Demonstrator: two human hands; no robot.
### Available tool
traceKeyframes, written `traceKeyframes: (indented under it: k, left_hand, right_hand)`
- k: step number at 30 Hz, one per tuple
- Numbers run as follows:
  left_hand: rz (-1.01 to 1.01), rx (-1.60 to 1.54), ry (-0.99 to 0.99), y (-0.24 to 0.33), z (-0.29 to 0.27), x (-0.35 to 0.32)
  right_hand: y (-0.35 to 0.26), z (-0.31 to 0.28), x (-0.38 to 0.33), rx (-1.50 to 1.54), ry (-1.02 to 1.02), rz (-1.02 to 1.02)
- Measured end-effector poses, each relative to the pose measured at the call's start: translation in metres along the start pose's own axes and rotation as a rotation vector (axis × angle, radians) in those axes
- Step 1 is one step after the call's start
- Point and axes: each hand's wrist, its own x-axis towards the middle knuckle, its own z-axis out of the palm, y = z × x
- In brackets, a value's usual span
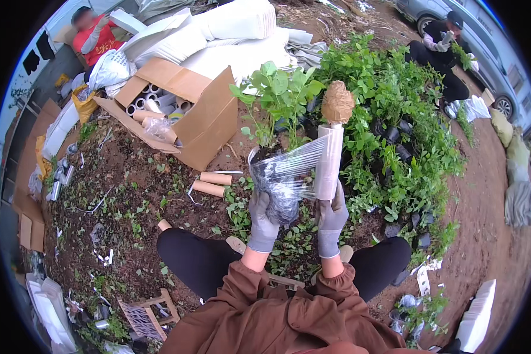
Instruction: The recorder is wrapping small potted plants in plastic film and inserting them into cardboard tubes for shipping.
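Note:
My left hand (263,224), in a grey glove, is closed around the dark root ball (284,205) of a leafy green plant (277,88). Clear film is wound about the roots, and its stretched sheet (298,165) runs across to a roll of stretch film (328,168). That roll stands upright in my gloved right hand (332,221), which grips its lower end. A brown paper-wrapped knob (338,101) sticks out of the roll's top on a short pale stem. The plant's stems point up and away from me.
An open cardboard box (209,127) with film rolls stands ahead left. Cardboard tubes (209,187) lie before it. Many potted plants (389,112) crowd the right. Two people (97,41) sit farther off. A wooden stool (150,315) lies lower left.

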Motion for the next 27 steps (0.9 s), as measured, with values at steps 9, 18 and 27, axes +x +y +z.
traceKeyframes:
  k: [9,18,27]
  left_hand:
    - [-0.598,0.148,-0.203,0.015,0.005,-0.001]
    - [0.153,1.192,-0.235,0.031,0.063,-0.027]
    - [0.052,0.748,0.012,0.024,0.044,0.02]
  right_hand:
    - [0.031,-0.013,-0.005,-0.158,-0.206,0.18]
    - [0.056,-0.003,-0.012,-0.623,-0.111,0.124]
    - [-0.002,0.007,0.019,-0.826,-0.098,-0.346]
